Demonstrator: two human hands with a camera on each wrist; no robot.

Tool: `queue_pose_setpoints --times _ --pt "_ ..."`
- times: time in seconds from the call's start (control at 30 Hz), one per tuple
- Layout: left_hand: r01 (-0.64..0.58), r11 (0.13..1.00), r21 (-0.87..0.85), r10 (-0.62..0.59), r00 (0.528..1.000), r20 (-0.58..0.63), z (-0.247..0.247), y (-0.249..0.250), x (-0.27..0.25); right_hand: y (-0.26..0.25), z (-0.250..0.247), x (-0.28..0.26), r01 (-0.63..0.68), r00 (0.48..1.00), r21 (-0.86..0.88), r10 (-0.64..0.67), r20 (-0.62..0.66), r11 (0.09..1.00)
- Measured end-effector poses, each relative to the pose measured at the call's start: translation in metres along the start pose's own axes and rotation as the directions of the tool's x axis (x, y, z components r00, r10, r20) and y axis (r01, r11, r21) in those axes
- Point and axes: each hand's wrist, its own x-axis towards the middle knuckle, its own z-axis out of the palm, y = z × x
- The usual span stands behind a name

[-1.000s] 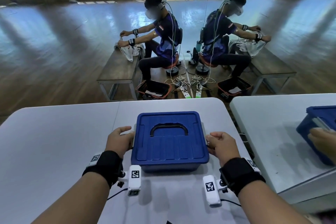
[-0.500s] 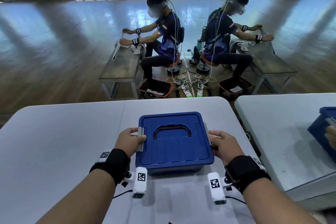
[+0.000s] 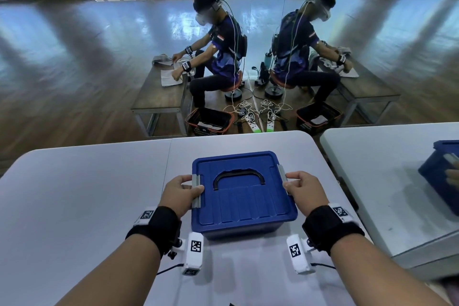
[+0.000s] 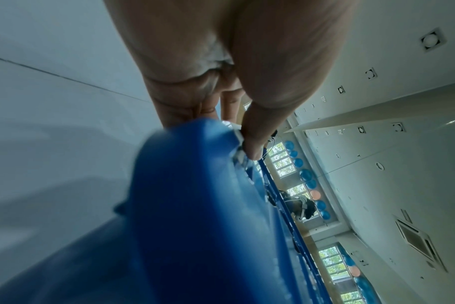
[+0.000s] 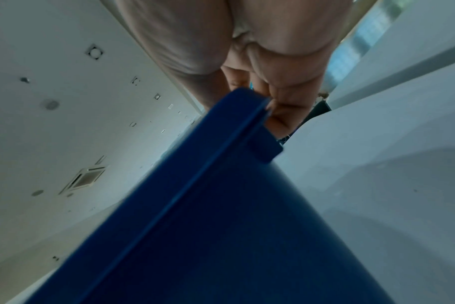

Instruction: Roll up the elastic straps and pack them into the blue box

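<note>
A blue box (image 3: pixel 242 204) with its lid on and a black carry handle (image 3: pixel 239 177) stands on the white table (image 3: pixel 74 206) in front of me. My left hand (image 3: pixel 182 194) grips the grey latch (image 3: pixel 196 191) on the box's left side, thumb on top. My right hand (image 3: pixel 301 190) grips the grey latch (image 3: pixel 282 172) on the right side. In the left wrist view my thumb (image 4: pixel 252 144) presses the latch at the lid's edge (image 4: pixel 195 185). In the right wrist view my fingers (image 5: pixel 278 115) curl under the lid's rim (image 5: pixel 221 164). No elastic straps are in sight.
A second white table (image 3: pixel 385 169) stands to the right with another blue box (image 3: pixel 439 169) and someone's hand on it. Beyond the table's far edge two seated people work at low benches, with baskets and cables on the wooden floor.
My left thumb has come up over the left latch and both latches now stand folded up against the lid's edge. The box has stayed in place.
</note>
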Motion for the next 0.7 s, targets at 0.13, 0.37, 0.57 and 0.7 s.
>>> queue_pose_setpoints --times 0.13,0.37,0.57,0.7 --pt "-0.006 0.999 0.033 0.006 1.000 0.004 -0.001 -0.001 0.000 -0.001 0.001 0.002 0.011 1.000 -0.115 -0.010 0.011 0.993" --pt "-0.038 0.997 0.070 0.038 0.999 0.000 -0.003 0.003 -0.002 -0.007 0.006 -0.007 0.065 0.998 -0.270 -0.068 -0.001 0.961" --pt "-0.060 0.987 0.148 0.057 0.998 0.025 -0.014 -0.004 -0.019 0.000 -0.003 -0.026 0.093 0.996 -0.172 -0.088 0.033 0.981" --pt "0.005 0.962 0.271 -0.031 0.995 0.092 -0.042 -0.034 -0.050 0.025 -0.009 -0.061 -0.021 0.999 0.016 0.020 0.043 1.000"
